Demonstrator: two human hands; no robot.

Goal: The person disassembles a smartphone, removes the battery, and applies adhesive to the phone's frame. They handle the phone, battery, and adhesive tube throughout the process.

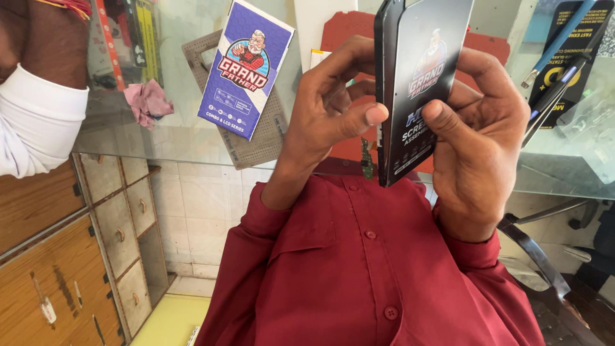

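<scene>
I hold a black phone screen panel upright and edge-on in front of my chest, its printed protective film facing right. My left hand pinches its left edge with the thumb on the rim and the fingers curled behind. My right hand cups the right side, thumb pressed on the film near the lower edge. A small green flex connector hangs from the panel's bottom. My red buttoned shirt fills the lower frame.
On the glass tabletop lie a purple and white box on a grey perforated mat, a pink cloth, a red mat and blue-handled tools. Another person's white sleeve is at left. Wooden drawers stand below.
</scene>
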